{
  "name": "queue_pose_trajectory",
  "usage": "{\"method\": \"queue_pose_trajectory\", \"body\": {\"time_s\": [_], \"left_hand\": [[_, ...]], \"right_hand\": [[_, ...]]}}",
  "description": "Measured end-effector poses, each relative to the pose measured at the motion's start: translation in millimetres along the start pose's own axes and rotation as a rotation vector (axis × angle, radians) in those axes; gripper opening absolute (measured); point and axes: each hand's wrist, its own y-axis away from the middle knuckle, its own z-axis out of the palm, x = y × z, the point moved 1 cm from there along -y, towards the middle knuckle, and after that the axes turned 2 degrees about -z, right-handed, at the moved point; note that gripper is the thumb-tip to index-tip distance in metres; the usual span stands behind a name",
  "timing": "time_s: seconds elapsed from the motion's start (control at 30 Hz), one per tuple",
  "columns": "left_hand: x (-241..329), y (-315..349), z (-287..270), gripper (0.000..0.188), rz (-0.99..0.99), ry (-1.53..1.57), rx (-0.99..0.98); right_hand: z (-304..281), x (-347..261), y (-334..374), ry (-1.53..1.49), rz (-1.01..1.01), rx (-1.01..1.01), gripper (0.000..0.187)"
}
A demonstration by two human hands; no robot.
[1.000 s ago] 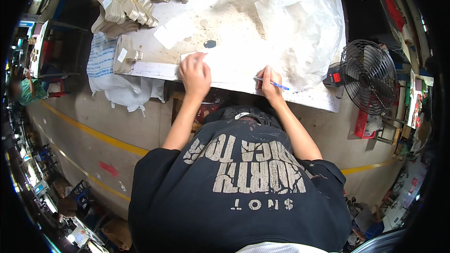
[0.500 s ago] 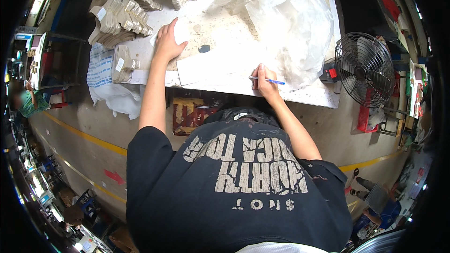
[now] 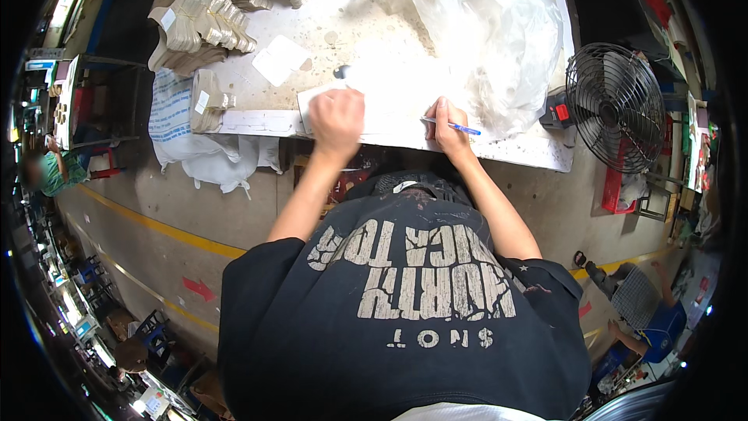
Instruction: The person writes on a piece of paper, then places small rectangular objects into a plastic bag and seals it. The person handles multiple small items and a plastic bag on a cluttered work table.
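Pen (image 3: 465,129), blue, 1 pc: in R hand (image 3: 449,139), fingers clamped on it. Sheet (image 3: 379,115), wht, 1 pc: L of pen, partly lost in glare. L hand (image 3: 337,118): L of pen, over sheet; blurred, can't tell if fingers apart or together. Worktop (image 3: 315,22), wht, spotted: under pen. Plastic film (image 3: 502,62), clear, crumpled: beyond pen, to R. Bundles (image 3: 199,25), grey-beige: far L of pen. Fan (image 3: 615,107), blk: well R of pen.

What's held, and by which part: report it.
The right hand grips a blue pen near its tip; whether the blurred left hand holds anything cannot be told.
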Motion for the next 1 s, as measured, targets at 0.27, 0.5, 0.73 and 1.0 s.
{"method": "queue_pose_trajectory", "body": {"time_s": [0.27, 0.5, 0.73, 1.0], "left_hand": [[69.3, 53.3, -17.9, 0.032, -0.278, 0.442, -0.211], [53.8, 67.3, -24.1, 0.047, -0.162, 0.401, -0.318], [53.1, 72.5, -14.8, 0.044, -0.177, 0.415, -0.307], [54.6, 69.3, -13.5, 0.043, -0.188, 0.422, -0.281]], "right_hand": [[12.7, -8.5, 4.7, 0.115, 0.037, 0.111, 0.042], [45.0, -11.1, 1.7, 0.169, -0.134, 0.016, 0.033], [52.4, -24.8, 0.9, 0.166, -0.157, -0.028, 0.030], [50.9, -22.8, 1.7, 0.223, -0.213, 0.007, 0.029]]}}
